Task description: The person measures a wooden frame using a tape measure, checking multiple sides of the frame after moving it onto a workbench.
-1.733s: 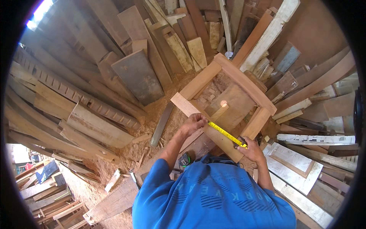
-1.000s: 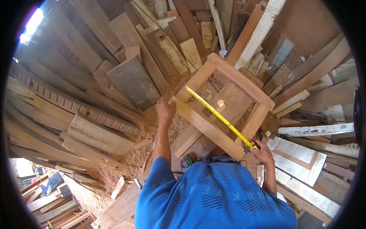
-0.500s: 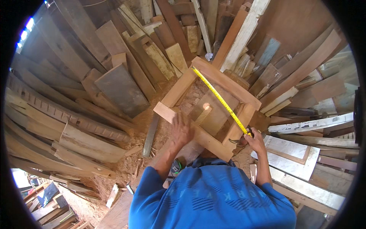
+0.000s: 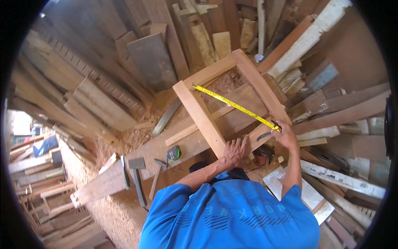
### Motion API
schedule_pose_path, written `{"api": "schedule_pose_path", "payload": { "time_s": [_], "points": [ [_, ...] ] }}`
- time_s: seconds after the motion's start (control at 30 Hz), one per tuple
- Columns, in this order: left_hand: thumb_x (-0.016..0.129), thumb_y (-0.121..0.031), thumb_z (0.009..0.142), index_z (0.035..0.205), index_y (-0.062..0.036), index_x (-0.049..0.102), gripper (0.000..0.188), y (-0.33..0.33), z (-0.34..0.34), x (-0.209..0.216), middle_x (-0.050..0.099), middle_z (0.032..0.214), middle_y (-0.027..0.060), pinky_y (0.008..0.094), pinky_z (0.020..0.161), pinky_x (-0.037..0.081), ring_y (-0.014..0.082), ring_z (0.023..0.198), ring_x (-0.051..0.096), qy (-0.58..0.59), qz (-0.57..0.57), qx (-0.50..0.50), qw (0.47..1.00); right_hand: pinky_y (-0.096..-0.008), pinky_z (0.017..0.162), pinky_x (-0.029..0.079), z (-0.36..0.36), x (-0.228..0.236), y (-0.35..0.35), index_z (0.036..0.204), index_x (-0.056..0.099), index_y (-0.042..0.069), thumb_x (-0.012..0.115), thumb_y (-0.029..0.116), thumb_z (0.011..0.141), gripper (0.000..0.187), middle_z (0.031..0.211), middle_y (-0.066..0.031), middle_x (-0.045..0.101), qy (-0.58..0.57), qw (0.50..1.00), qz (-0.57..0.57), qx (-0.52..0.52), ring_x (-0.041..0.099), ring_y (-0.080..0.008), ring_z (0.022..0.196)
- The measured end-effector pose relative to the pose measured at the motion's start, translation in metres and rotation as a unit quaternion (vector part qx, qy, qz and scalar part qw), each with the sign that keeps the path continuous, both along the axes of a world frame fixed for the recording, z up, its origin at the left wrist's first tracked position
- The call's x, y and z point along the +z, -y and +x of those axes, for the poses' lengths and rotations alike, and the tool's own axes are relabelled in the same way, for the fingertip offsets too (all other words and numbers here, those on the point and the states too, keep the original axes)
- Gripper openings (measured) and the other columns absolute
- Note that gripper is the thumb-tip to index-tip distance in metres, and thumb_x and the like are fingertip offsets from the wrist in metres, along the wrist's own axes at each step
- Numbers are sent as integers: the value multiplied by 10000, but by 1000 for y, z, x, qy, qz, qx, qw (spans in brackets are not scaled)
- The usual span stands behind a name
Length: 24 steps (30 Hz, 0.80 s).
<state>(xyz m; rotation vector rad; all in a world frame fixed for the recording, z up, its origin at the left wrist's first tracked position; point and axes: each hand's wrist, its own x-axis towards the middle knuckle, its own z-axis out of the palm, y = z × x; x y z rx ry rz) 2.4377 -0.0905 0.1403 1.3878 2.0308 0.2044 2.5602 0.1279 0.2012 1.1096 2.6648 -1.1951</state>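
**Wooden frame under the tape, one diagonal spanned**

Wood fills the whole view: stacked planks [image 4: 95, 99] lean on every side, and sawdust [image 4: 120, 141] covers the floor between them. On the long workbench board [image 4: 137, 166] lies a pale rectangular frame [image 4: 199, 112], already joined at its four corners. A yellow tape measure [image 4: 234, 106] is stretched corner to corner across it, its hook at the far left corner. As I judge it, the frame is assembled and this diagonal is being read; whether the other diagonal is checked cannot be told from this view.

Left hand [image 4: 235, 150] lies flat and spread on the frame's near rail, pressing it down, gripping nothing. Right hand [image 4: 284, 133] is closed around the near end of the tape at the frame's right corner; its case is probably inside the fist, though the view is too small to be sure.

No box, bin or tray shows. A hammer [image 4: 137, 176] and a small green tool [image 4: 174, 153] lie loose on the board.
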Motion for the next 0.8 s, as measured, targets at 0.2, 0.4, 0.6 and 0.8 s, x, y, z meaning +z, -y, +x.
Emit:
{"api": "schedule_pose_path", "payload": {
  "time_s": [0.2, 0.4, 0.6, 0.8],
  "points": [
    [754, -306, 641, 1431, -50, 324, 935, 15, 17, -22, 444, 1294, 215, 484, 1003, 338, 374, 1192, 442, -105, 114, 57, 986, -425, 887, 454, -25, 15, -45, 1114, 624, 30, 703, 144, 745, 394, 1086, -230, 608, 71, 979, 72, 175, 587, -355, 1030],
    [748, -332, 685, 1323, -45, 440, 764, 41, 21, -4, 416, 1324, 243, 534, 1036, 294, 417, 1244, 371, -143, 261, 292, 909, -421, 774, 488, -29, 4, -84, 1026, 644, 12, 713, 71, 711, 327, 919, -209, 643, 19, 956, 106, 272, 635, -362, 865],
    [687, -273, 835, 1235, 41, 489, 545, 99, -22, -49, 606, 1123, 216, 397, 919, 476, 310, 1049, 601, 87, 285, 631, 716, -398, 787, 495, -44, -6, -95, 1030, 665, 17, 722, 87, 706, 336, 913, -204, 651, -25, 948, 109, 298, 637, -345, 882],
    [647, -205, 885, 1172, 70, 555, 408, 113, -53, -75, 655, 968, 149, 309, 754, 506, 190, 841, 621, 146, 299, 667, 666, -405, 823, 487, -61, 11, -97, 1068, 660, 28, 705, 81, 693, 381, 967, -193, 645, 81, 945, 78, 306, 613, -356, 940]
  ]
}}
